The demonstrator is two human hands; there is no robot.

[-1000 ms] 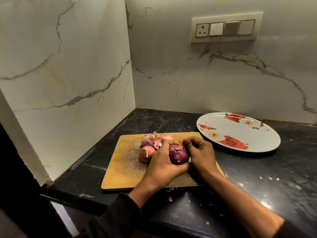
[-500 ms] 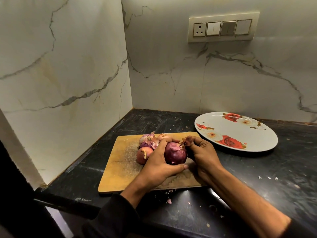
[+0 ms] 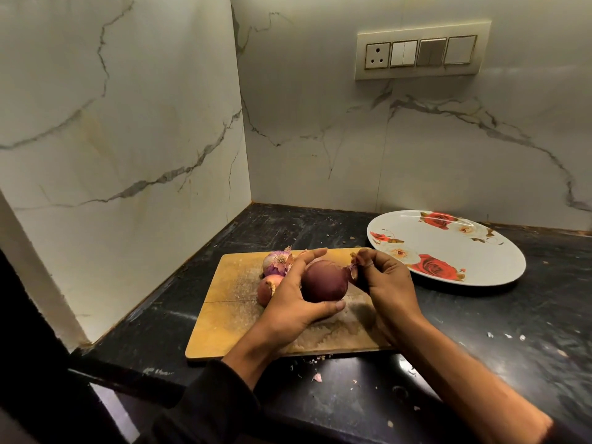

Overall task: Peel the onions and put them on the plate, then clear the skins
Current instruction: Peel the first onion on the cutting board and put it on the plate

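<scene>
A: What could go wrong here?

B: The onion (image 3: 324,281) is round and smooth, held up over the board (image 3: 230,322). If the right hand (image 3: 384,280) tugs hard at the skin (image 3: 354,267), I'd guess the onion could twist out of the left hand (image 3: 290,302) and roll onto the worktop (image 3: 480,331). The dry skin may also tear off in scraps and scatter.

A: How are the fingers set?

B: Left fingers (image 3: 312,255) curl loosely round the far side, thumb under the front, cradling it. Right fingers are pressed together, pinching a flap of skin at the onion's end.

A: And the rest?

B: Two unpeeled onions (image 3: 275,262) lie on the board behind the left hand. The plate (image 3: 499,267) sits to the right, holding none.
</scene>
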